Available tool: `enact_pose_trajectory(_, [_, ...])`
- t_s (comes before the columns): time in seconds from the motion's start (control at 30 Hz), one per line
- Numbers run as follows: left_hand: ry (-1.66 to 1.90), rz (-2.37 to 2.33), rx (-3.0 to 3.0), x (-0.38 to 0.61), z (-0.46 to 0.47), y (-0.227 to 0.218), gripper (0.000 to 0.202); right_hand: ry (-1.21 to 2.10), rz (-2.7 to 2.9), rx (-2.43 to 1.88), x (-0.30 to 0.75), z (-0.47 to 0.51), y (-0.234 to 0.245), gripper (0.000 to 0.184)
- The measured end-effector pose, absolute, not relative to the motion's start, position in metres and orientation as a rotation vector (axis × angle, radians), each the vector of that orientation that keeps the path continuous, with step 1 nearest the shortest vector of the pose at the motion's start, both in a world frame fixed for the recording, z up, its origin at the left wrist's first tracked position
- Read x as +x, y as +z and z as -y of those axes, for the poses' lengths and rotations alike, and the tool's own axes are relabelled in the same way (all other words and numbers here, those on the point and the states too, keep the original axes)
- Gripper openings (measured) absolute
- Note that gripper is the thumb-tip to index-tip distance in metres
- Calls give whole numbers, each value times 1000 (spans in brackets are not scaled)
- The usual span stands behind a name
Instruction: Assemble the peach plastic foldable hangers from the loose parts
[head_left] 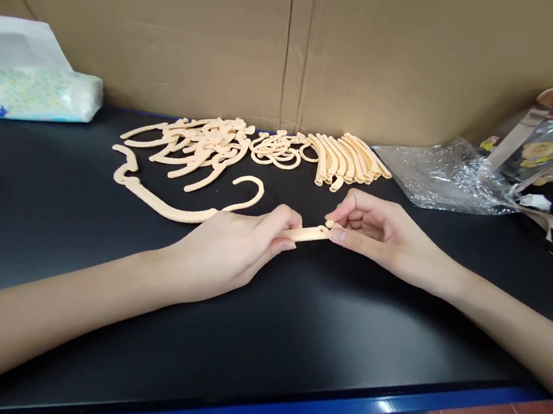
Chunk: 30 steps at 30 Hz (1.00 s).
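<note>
My left hand is closed around a cream plastic hanger arm, whose holed end sticks out to the right between thumb and fingers. My right hand pinches a small cream hanger piece against that end; fingertips hide most of it. Leftward from my left hand runs a curved, jointed hanger section, and a hanger hook curls up behind the knuckles. Whether these join the arm under my palm is hidden.
Behind my hands lie a pile of jointed hanger pieces, several loose hooks and a row of curved arms. A clear plastic bag and a transparent bag with straps are at right, a tissue pack at left. Cardboard stands behind.
</note>
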<state>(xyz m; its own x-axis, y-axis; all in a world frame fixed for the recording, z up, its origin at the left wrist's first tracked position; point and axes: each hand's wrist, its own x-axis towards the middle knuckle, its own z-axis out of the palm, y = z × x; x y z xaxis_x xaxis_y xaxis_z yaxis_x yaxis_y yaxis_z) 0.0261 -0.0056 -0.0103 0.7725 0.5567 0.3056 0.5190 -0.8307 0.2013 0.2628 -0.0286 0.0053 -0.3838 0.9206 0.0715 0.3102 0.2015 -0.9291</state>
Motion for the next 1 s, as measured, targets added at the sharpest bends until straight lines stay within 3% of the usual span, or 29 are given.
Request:
enact_pose_trajectory(0.33, [623, -867, 2963, 26, 6, -13, 10, 1283, 1715, -1092, 259, 30, 3, 22])
enact_pose_trajectory(1.0, [676, -864, 2973, 27, 7, -9, 12, 1188, 1733, -996, 250, 39, 0, 20])
